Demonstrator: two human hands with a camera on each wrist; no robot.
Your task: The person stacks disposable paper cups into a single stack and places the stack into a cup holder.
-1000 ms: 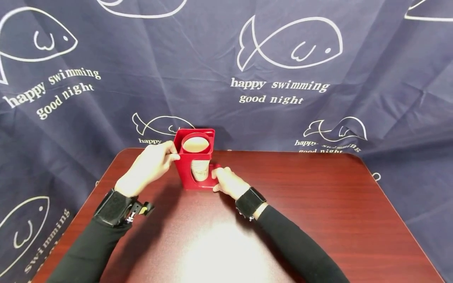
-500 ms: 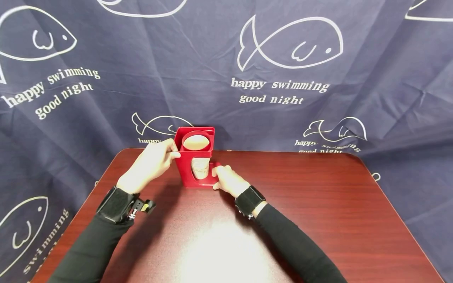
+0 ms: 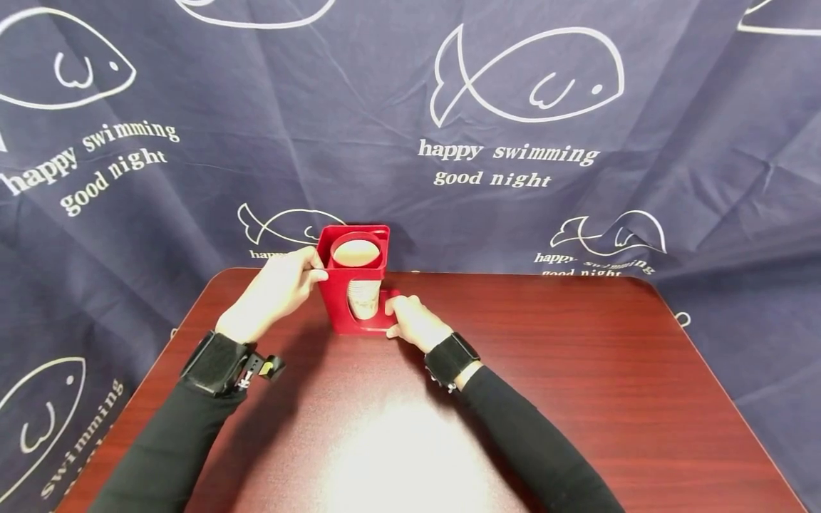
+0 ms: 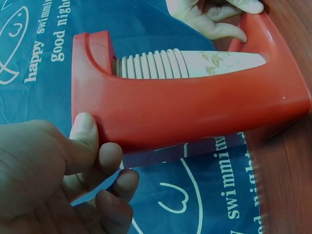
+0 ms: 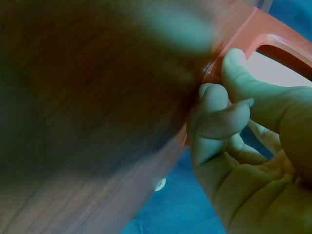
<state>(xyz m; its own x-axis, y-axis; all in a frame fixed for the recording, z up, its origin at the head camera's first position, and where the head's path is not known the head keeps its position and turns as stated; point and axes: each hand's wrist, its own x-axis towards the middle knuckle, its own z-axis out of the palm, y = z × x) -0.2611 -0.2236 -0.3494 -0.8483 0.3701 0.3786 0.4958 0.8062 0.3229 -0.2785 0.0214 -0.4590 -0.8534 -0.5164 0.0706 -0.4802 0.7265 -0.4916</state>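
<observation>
A red paper cup holder (image 3: 335, 303) stands upright at the table's far edge, left of centre. Through the window in its wall a stack of paper cups (image 3: 364, 299) shows, ribbed by several rims in the left wrist view. My left hand (image 3: 272, 292) pinches the holder's top rim at the left corner between thumb and index finger. Low on the other side, my right hand (image 3: 418, 324) grips the right edge of the base. In the right wrist view, the thumb and curled index finger of my right hand (image 5: 253, 161) pinch the red edge.
The reddish-brown wooden table (image 3: 577, 385) has a bright glare patch near the front middle. Right behind it hangs a dark blue cloth (image 3: 385, 142) printed with white fish and words, close to the holder's back.
The cup holder has shifted slightly away from me, toward the cloth, with both hands moving along and keeping their grip.
</observation>
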